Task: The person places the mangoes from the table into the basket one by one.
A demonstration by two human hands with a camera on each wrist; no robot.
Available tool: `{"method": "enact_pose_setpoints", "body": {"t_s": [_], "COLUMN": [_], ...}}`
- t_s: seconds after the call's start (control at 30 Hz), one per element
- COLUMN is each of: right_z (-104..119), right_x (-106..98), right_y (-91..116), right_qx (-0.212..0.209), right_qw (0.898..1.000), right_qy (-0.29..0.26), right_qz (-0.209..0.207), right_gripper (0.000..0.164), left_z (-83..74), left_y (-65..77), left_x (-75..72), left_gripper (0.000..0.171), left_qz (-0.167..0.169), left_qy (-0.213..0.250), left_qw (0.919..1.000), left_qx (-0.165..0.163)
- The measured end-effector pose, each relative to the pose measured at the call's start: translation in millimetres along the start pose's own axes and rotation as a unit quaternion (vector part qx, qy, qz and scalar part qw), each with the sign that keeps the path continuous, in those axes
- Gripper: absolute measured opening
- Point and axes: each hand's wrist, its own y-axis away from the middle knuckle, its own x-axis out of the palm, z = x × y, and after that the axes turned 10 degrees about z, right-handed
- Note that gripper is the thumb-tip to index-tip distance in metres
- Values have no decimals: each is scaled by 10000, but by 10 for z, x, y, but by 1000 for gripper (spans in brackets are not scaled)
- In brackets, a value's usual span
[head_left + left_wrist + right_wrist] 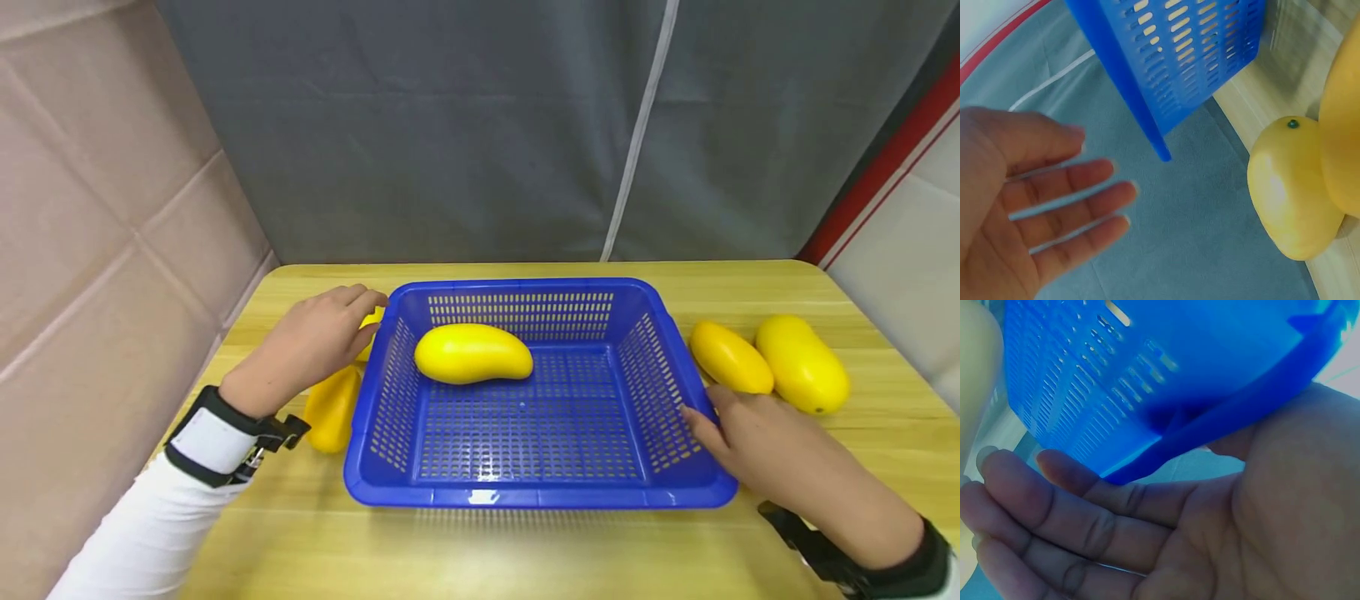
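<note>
A blue plastic basket (pixel 540 497) with slotted walls rests on the table, and one yellow mango (pixel 472 354) lies inside it, towards the back left. My left hand (pixel 318 342) hovers by the basket's back left corner, fingers loosely extended; the left wrist view shows a gap between this hand (pixel 1054 200) and the rim (pixel 1129 87). On the right side, my right hand (pixel 765 433) holds the rim, its thumb hooked over to the inside. In the right wrist view its fingers (pixel 1110 534) stretch along the outer wall, and the thumb is mostly hidden behind the rim.
Left of the basket, partly hidden under my left arm, lie more mangoes (pixel 332 410). Two others, a slimmer mango (pixel 731 358) and a rounder yellow fruit (pixel 802 364), touch each other just right of it. A grey curtain (pixel 450 150) hangs behind the wooden table (pixel 480 554).
</note>
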Motion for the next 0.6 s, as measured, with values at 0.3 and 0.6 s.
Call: {"method": "enact_pose_setpoints", "body": {"t_s": [0.3,0.6], "right_z": [-3,15], "right_x": [17,17], "right_y": [9,10], "right_qx": [10,70], "right_qw": [9999,9998], "right_qy": [16,47], "right_qz": [-101,-156], "right_gripper": [32,33], "left_z": [63,253], "left_y": [111,388], "left_x": [93,263], "left_gripper": [27,41], "left_qz": [417,394], "left_qy": [-239,-436], "left_qw": [9986,9975], "left_qx": [229,404]}}
